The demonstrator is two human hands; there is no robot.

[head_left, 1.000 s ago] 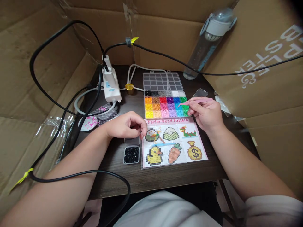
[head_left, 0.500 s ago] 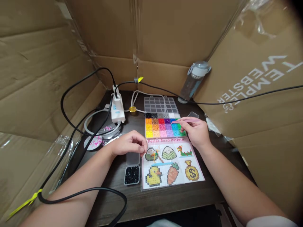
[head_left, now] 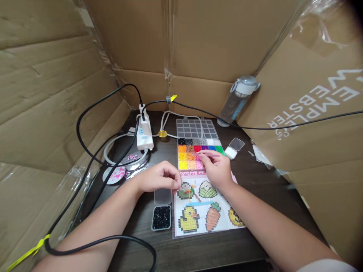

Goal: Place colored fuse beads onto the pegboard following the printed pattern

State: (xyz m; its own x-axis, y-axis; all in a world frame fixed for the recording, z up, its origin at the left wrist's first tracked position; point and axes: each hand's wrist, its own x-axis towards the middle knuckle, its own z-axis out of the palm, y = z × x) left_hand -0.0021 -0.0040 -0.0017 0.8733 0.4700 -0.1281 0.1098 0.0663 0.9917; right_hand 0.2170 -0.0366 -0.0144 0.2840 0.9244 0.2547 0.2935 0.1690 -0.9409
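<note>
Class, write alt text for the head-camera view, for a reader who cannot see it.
A person's right hand holds pink tweezers over a tray of sorted coloured beads, while the left hand rests at the edge of a bead pattern sheet. A small box of black beads, a power strip and a water bottle sit on the dark table, walled by cardboard.

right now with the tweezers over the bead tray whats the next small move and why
Probably dip the pink tweezers into the compartment under their tips and pinch one bead. The right hand holds them over the bead tray's pink-red cells, while the left hand rests beside the pattern sheet.
</note>
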